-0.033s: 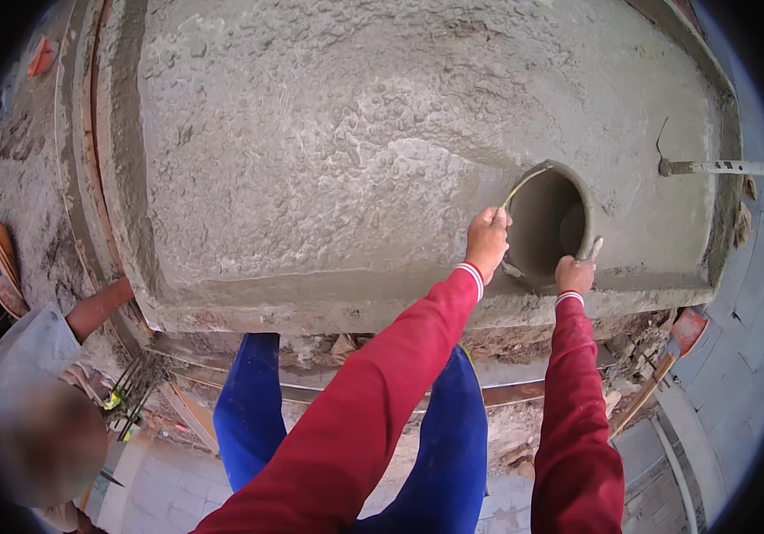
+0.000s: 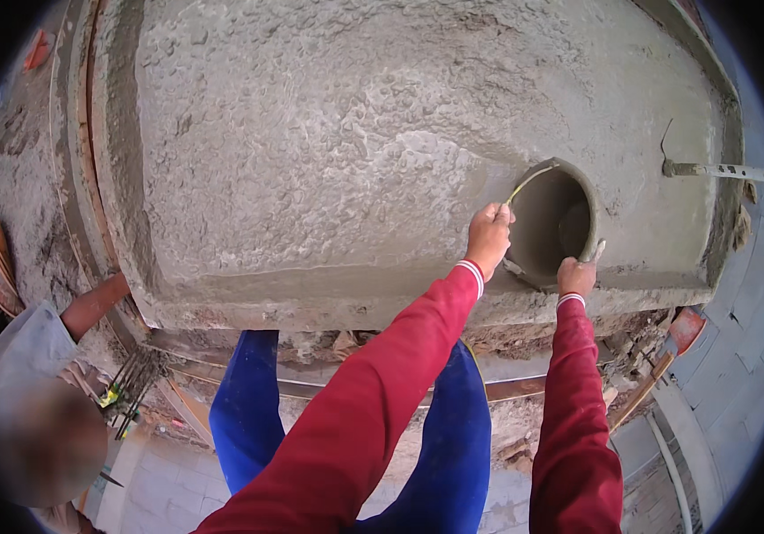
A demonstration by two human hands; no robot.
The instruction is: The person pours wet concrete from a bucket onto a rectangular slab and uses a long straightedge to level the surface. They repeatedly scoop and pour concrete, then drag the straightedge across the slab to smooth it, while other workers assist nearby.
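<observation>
Barely moved, left grip point(image 2: 489, 240) pinching yellow strip point(image 2: 525, 182), right grip point(image 2: 576, 276) unclear, wet concrete point(image 2: 337, 178) surrounding hole point(image 2: 544, 222)

Strip point(image 2: 519, 189) is yellow; cuffs point(image 2: 472, 272) white-striped; concrete point(image 2: 311, 178) grey.

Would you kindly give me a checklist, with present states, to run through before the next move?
1. Left hand grip on the thin yellowish handle: ok, fingers closed on it.
2. Right hand on the grey bucket: ok, holding the rim at its lower right.
3. Bucket contents: cannot tell, its inside is shadowed and grey throughout.
4. Co-worker's arm clear of the bucket: ok, well away at far left.
5. Pale bar clear of both hands: ok, apart, over the right edge.
6. Cement surface smooth throughout: not ok, lumpy over much of it.
</observation>
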